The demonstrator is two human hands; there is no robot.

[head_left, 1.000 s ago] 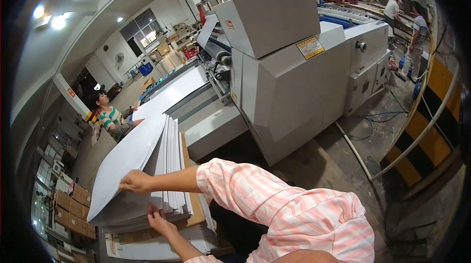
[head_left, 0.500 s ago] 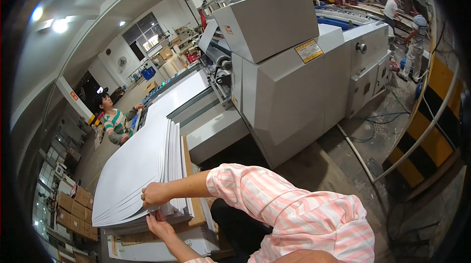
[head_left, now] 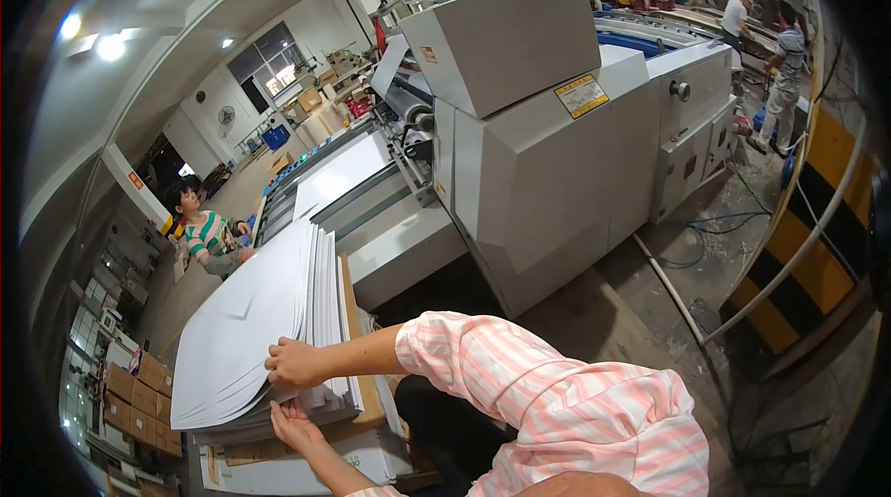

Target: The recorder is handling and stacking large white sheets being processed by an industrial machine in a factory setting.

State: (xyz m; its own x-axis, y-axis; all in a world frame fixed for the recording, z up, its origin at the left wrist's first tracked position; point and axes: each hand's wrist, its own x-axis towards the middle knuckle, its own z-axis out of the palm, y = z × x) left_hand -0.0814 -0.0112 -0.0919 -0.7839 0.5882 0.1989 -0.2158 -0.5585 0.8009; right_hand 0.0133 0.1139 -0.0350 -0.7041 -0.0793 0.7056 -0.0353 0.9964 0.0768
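Observation:
A tall stack of large white sheets [head_left: 241,311] lies in front of me at the lower left, its near edges fanned into separate layers. My right hand [head_left: 297,364] comes in from the right over the near edge, back upward, fingers closed on the sheets' edges. Just below it, my left hand [head_left: 297,427] is palm up against the stack's near side, with fingers loosely apart and no sheet plainly in them. Under the stack is a brown board [head_left: 376,400] on a white packed block [head_left: 306,471].
A big grey machine [head_left: 548,191] stands ahead, with a feed table carrying a white sheet [head_left: 343,172]. Beyond the stack, a person in a striped shirt [head_left: 212,235] is beside the table. Cartons [head_left: 139,404] sit at left; a black-and-yellow striped panel [head_left: 798,265] is at right.
The sheet that bridged the stack and feed table has slid toward the machine, leaving a gap. A crease now shows on the top sheet. The person beyond sits lower. My hands barely moved.

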